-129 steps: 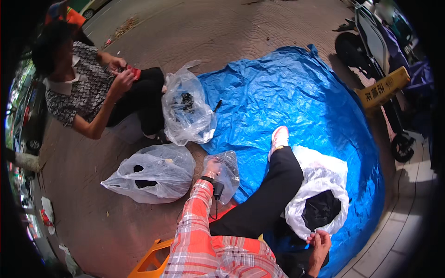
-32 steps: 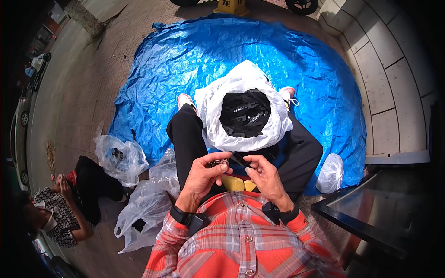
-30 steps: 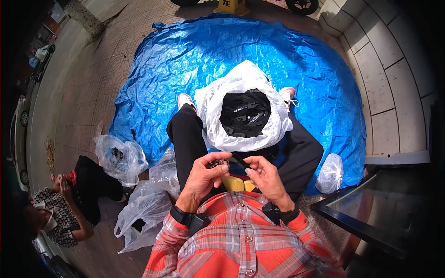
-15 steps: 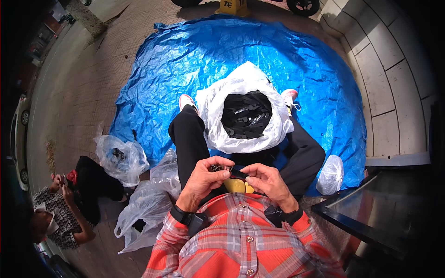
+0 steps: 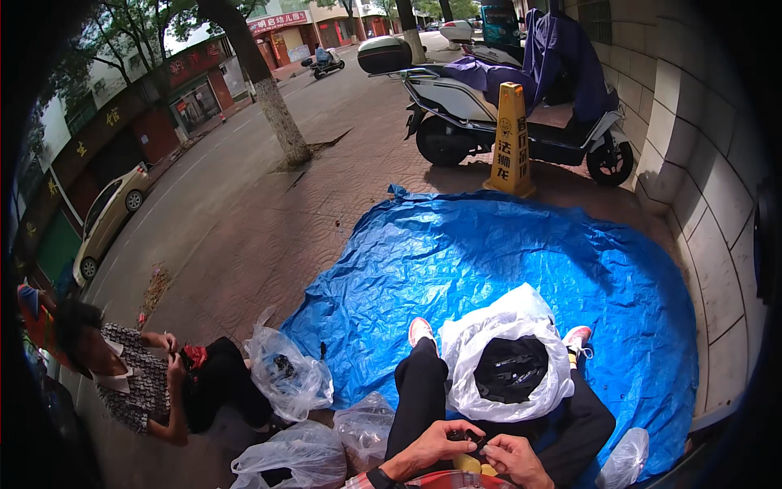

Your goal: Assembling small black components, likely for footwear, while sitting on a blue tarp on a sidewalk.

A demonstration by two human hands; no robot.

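Over my lap, my left hand is closed with its thumb and fingers pinching small dark pieces. My right hand is closed on a small black piece that lies between the two sets of fingertips. Its exact kind is too small to make out. Just below the hands, yellow things show in part. Between my legs, past my hands, stands a white plastic bag with its mouth rolled wide. Inside it lie many flat black pieces.
A blue tarp covers the ground ahead. Clear plastic bags lie to my left, and a small white bag to my right. A seated person works with their hands at far left. A yellow cone and a scooter stand beyond.
My view has tilted up, so the street, scooter and trees now show and my hands sit lower in the picture. Both hands stay together at the small dark pieces.
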